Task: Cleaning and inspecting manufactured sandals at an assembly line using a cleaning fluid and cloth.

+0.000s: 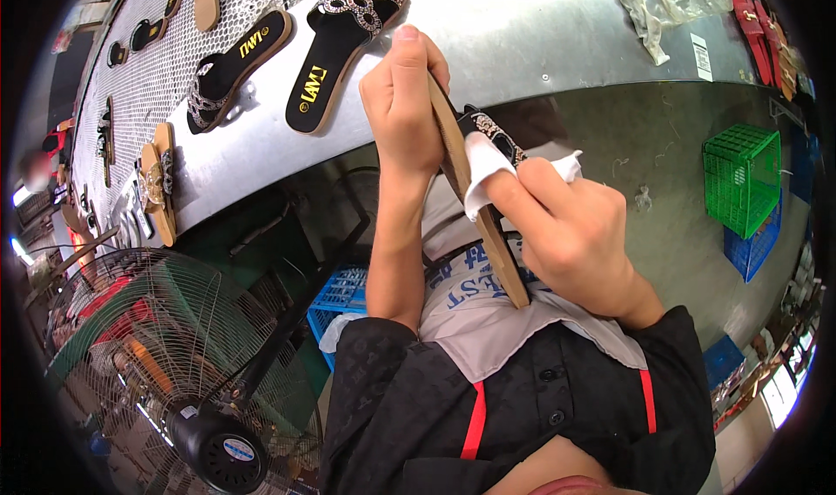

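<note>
Wiping along the edge, a white cloth is pressed by the right hand against a tan-soled sandal, whose toe is clasped firmly in the left hand above the lap. The beaded strap, seemingly just beside the cloth, could be snagged if the wipe strays.

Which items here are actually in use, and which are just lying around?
In use:
- sandal, gripped edge-on by the left hand
- white cloth, pressed on it by the right hand

Lying about:
- black sandals on the metal table
- green crate
- fan
- blue crate
</note>
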Available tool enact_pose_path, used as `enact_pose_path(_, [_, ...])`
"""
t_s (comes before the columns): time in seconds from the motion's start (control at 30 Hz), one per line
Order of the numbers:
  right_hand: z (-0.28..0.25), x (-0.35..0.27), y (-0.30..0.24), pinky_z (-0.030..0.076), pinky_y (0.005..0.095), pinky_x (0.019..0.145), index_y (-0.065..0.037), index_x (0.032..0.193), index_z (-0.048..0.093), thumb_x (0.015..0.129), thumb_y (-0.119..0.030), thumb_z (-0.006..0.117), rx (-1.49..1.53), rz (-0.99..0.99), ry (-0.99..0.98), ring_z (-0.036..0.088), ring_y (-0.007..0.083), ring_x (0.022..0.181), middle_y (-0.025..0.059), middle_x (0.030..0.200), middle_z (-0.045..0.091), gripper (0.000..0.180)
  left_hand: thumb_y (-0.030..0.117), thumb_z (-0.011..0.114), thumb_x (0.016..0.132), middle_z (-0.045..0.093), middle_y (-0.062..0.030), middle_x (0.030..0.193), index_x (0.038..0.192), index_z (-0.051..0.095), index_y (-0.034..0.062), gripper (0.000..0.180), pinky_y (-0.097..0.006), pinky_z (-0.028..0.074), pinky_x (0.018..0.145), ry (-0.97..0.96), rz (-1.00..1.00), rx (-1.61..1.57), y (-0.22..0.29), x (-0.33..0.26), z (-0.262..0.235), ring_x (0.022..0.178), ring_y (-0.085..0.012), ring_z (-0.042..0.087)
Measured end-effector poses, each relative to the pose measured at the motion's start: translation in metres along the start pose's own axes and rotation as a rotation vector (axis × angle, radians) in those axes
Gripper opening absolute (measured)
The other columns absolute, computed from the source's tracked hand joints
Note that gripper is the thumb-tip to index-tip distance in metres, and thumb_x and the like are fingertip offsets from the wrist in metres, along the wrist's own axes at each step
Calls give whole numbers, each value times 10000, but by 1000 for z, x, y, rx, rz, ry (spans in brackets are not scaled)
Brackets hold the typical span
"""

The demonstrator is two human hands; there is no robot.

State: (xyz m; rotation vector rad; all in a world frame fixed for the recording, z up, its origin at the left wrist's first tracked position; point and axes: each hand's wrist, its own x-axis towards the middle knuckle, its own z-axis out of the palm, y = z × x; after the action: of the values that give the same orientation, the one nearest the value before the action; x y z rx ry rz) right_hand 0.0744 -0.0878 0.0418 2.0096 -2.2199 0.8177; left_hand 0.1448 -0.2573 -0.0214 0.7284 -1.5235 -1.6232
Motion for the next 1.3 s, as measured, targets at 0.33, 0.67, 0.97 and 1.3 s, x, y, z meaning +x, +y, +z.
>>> enact_pose_path(0.33, [-4, -2, -4, 441, 304, 459, -126, 1099, 684, 771, -102, 669, 126, 78, -33, 569, 167, 523, 11, 778, 503, 329, 320, 388, 1089, 443, 0, 559, 632, 506, 32, 553, -281, 287, 519, -7, -24, -8, -3, 0, 3, 541, -86, 387])
enact_pose_path(0.67, [-7, 5, 6, 445, 350, 479, -66, 1149, 701, 737, 31, 627, 231, 119, -14, 564, 238, 554, 54, 738, 485, 430, 341, 385, 1093, 453, -6, 566, 639, 518, 24, 569, -278, 298, 524, -39, -43, 32, -2, -1, 5, 543, -89, 397])
enact_pose_path(0.97, [1, 3, 7, 435, 284, 457, -110, 1086, 695, 790, -117, 676, 105, 35, 42, 573, 136, 537, 3, 776, 488, 296, 331, 369, 1093, 466, -14, 563, 628, 492, 52, 557, -270, 305, 511, -23, -62, 15, 2, -1, 5, 524, -86, 399])
enact_pose_path(1.3, [-1, 2, 1, 434, 314, 466, -97, 1132, 716, 740, -70, 703, 166, 74, -25, 554, 171, 516, 19, 772, 520, 392, 353, 378, 1089, 448, -14, 552, 636, 479, 65, 547, -261, 313, 492, 0, -72, -31, 7, 0, 0, 497, -94, 403])
